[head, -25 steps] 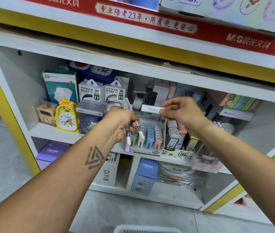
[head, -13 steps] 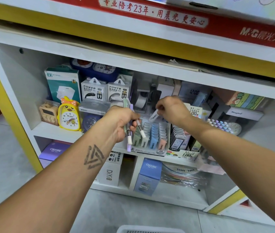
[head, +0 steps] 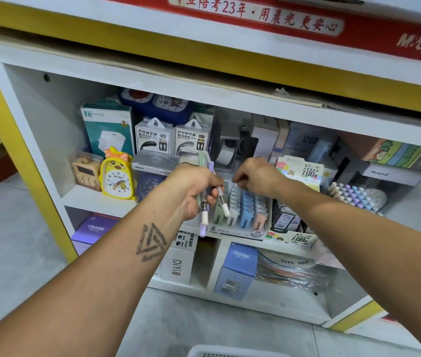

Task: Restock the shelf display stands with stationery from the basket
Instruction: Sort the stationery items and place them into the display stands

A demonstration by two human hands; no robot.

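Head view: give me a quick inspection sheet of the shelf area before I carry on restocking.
Surface: white shelf, packed with goods.
Job's things: lead-refill display stand with pastel packs in rows; bundle of pens; basket rim at bottom edge.
Clutter: yellow duck clock, power bank boxes, tape dispenser.
Grippers: left hand grips the pens; right hand reaches into the stand's back row, fingers curled, contents hidden.
Cables: nothing seen.
Surroundings: grey tiled floor, red banner above.
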